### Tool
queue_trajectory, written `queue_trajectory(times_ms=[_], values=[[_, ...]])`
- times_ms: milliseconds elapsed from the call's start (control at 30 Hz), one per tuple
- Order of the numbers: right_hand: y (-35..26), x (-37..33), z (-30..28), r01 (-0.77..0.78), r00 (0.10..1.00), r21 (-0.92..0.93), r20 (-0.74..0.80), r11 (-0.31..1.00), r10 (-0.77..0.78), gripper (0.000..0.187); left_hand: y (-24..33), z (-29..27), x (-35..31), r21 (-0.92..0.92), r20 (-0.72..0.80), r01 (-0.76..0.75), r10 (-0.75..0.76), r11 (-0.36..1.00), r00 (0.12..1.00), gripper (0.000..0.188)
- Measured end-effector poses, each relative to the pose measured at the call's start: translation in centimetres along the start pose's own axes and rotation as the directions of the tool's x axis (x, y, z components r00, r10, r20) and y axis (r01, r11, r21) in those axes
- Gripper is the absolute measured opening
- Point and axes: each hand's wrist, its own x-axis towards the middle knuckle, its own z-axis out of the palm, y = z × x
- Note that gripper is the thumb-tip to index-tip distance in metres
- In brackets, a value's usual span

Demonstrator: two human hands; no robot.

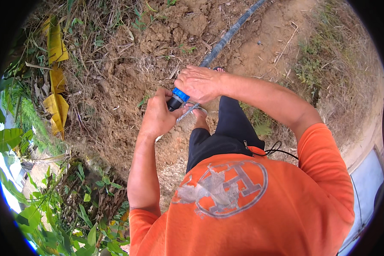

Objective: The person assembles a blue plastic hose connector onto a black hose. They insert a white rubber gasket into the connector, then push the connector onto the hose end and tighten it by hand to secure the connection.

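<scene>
Far left, a yellow leaf (56,79) hangs over the dry undergrowth! Moving right, here's the left hand (157,114), thumb and fingers pinching the black end of a blue-and-black pipe fitting (180,96), held above the bare soil. Right beside it, the right hand (199,83) curls over the blue collar, fingers wrapped round. Beyond those knuckles a dark grey pipe (232,36) slants up and right, with scrubby grass (328,59) farther right!
</scene>
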Motion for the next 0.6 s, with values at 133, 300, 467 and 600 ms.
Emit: queue_trajectory(times_ms=[133, 300, 467, 600], values=[[0.1, 0.1, 0.8, -0.012, 1.000, 0.010, 0.010, 1.000, 0.012, 0.050, -0.7, 0.9, -0.4, 0.006, -0.090, -0.045, 0.046, 0.999, 0.995, 0.055], [0.1, 0.3, 0.5, -0.001, 1.000, 0.025, -0.002, 1.000, 0.001, 0.044, -0.6, 0.7, 0.0, -0.029, -0.064, 0.006, -0.008, 1.000, 0.998, 0.046], [0.2, 0.6, 0.3, 0.027, 0.999, 0.048, 0.028, 0.998, -0.028, 0.049, -1.4, 1.6, 0.0, 0.044, -0.139, -0.029, 0.035, 0.999, 0.990, 0.044], [0.6, 0.5, 0.4, 0.070, 0.997, 0.076, 0.031, 0.995, -0.072, 0.046, -0.4, 2.2, 0.3, 0.117, -0.173, 0.041, -0.020, 0.992, 0.985, 0.047]])
